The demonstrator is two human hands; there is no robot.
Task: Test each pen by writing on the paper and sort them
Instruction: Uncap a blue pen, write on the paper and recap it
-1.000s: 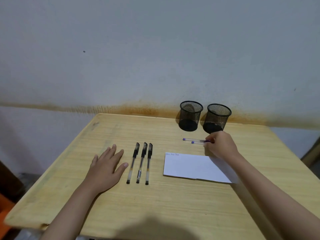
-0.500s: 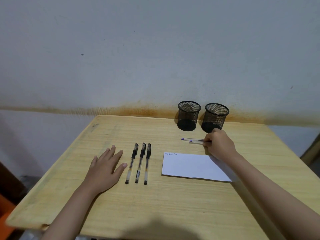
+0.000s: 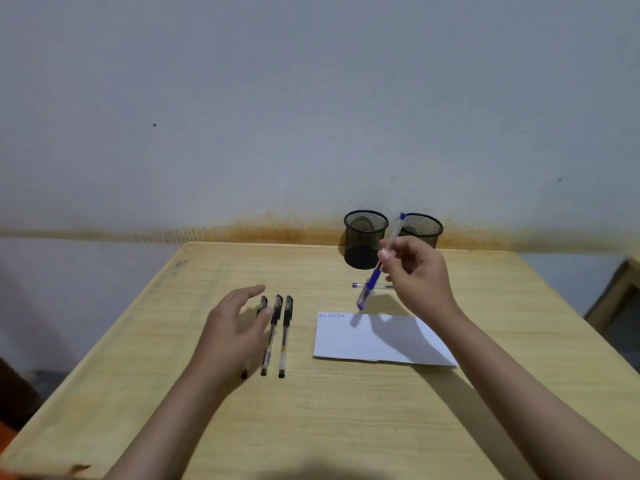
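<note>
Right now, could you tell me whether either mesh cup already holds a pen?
No; both mesh cups look empty, and the blue pen is in the right hand.

- Blue-capped clear plastic pen (image 3: 380,262), tilted, raised above table
- Second blue pen (image 3: 360,285), lying flat
- Three black-capped pens (image 3: 284,336), parallel
- White paper sheet (image 3: 374,341), flat, scribbled top-left

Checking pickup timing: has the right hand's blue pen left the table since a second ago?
Yes. The blue pen is lifted in the right hand, tilted above the paper, in front of the mesh cups.
</note>
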